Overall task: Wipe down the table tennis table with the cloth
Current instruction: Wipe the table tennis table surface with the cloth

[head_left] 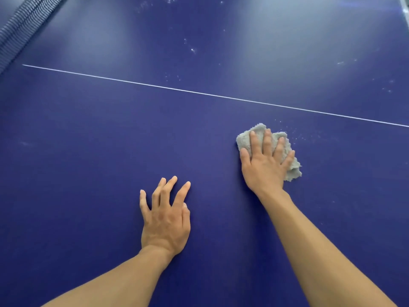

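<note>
The dark blue table tennis table [93, 165] fills the view. A crumpled grey cloth [244, 138] lies on it at centre right. My right hand [264, 161] presses flat on the cloth with straight, spread fingers. My left hand [166, 214] rests on the bare table surface to the lower left of the cloth, fingers spread and only slightly bent, holding nothing. A thin white centre line [199, 92] runs across the table just beyond the cloth.
The net [21, 27] crosses the top left corner. White dust specks [193, 50] are scattered beyond the line, and a few specks [303, 136] lie just right of the cloth. A faint smear [25, 143] shows at the left.
</note>
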Available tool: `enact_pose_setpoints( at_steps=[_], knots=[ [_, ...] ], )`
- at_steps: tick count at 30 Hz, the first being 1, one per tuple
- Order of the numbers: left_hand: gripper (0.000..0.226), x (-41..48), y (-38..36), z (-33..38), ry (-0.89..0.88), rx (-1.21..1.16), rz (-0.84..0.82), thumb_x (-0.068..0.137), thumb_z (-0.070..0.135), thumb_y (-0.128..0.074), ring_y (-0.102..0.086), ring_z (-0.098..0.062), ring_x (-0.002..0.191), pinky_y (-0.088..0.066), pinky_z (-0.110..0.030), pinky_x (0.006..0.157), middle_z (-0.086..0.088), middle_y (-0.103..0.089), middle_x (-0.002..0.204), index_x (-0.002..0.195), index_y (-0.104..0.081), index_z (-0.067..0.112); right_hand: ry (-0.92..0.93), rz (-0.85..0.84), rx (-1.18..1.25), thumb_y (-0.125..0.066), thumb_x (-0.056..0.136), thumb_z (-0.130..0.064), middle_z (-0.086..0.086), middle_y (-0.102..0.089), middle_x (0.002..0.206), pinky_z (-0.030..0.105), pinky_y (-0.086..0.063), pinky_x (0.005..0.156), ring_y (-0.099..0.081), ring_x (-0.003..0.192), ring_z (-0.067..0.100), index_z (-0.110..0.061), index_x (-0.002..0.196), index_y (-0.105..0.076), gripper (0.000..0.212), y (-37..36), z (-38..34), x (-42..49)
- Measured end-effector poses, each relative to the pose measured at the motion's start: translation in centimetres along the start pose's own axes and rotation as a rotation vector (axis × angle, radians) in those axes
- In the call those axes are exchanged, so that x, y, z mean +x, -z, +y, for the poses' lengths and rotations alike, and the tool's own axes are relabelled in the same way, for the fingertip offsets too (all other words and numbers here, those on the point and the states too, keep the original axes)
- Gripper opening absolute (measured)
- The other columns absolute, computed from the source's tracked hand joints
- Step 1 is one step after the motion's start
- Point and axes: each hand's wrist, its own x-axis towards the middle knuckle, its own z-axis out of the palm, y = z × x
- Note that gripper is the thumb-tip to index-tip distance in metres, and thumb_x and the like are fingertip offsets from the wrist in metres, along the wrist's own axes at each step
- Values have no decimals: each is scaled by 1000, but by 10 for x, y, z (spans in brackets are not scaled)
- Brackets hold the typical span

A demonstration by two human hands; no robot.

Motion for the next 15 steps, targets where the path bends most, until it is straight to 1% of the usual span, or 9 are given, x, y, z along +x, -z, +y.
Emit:
enact_pose_setpoints(
  at_steps=[1, 2, 4, 6, 7, 8, 10, 13, 15],
  knots=[
    [56, 0, 0, 0, -2, 4, 6, 99, 34, -30, -40, -30, 147, -23, -69, 119, -5, -41, 156, 149, -53, 28, 62, -10, -12, -14, 106, -59, -6, 12, 175, 64, 15, 123, 17, 159, 33, -44, 165, -2, 62, -3, -15, 0],
    [55, 0, -1, 0, -3, 3, 12, 98, 33, -31, -41, -30, 147, -23, -69, 119, -5, -42, 156, 148, -54, 28, 167, -8, -45, -15, 106, -58, -5, 10, 175, 63, 15, 123, 15, 159, 35, -44, 164, -5, 61, -7, -26, -6],
    [55, 1, -2, -1, -4, -2, 26, 98, 33, -32, -40, -30, 146, -22, -69, 119, -5, -42, 156, 148, -55, 28, 432, -11, -123, -18, 106, -57, -4, -3, 176, 63, 9, 124, 4, 161, 36, -43, 164, -18, 59, -15, -33, -30],
    [55, 1, -4, -1, -7, 0, 34, 98, 34, -32, -40, -30, 146, -22, -69, 119, -5, -42, 156, 148, -55, 28, 651, -49, -163, -23, 107, -59, -6, -12, 175, 61, 2, 126, -4, 161, 33, -44, 162, -26, 57, -18, -13, -49],
    [55, 1, -4, -1, -7, 1, 35, 98, 34, -32, -41, -30, 146, -22, -69, 119, -5, -42, 156, 147, -55, 28, 691, -68, -174, -24, 107, -60, -7, -13, 175, 60, 1, 126, -4, 162, 31, -45, 162, -27, 57, -16, 2, -51],
    [55, 1, -4, -1, -7, 0, 36, 98, 34, -32, -41, -31, 146, -22, -69, 119, -6, -43, 156, 147, -56, 27, 675, -77, -178, -24, 106, -62, -8, -12, 175, 60, 1, 127, -4, 162, 30, -47, 161, -26, 57, -12, 18, -48],
    [55, 1, -4, -1, -10, 0, 36, 98, 34, -32, -42, -32, 145, -22, -70, 119, -6, -43, 155, 146, -57, 27, 526, -49, -182, -20, 103, -64, -11, -7, 175, 60, 4, 127, -1, 162, 29, -50, 161, -20, 60, 0, 46, -27],
    [55, 2, -2, 0, -10, 1, 33, 97, 33, -32, -42, -32, 145, -23, -71, 118, -7, -44, 155, 145, -58, 26, 166, -4, -111, -13, 103, -65, -14, 7, 174, 59, 13, 125, 12, 160, 25, -52, 162, -8, 60, 19, 57, 20],
    [55, 2, -2, 1, -12, 3, 37, 97, 33, -33, -42, -33, 145, -24, -71, 117, -8, -45, 154, 145, -58, 25, -17, 21, -18, -14, 104, -63, -12, 12, 174, 62, 14, 124, 18, 159, 27, -49, 163, -4, 62, 24, 40, 49]
  ],
)
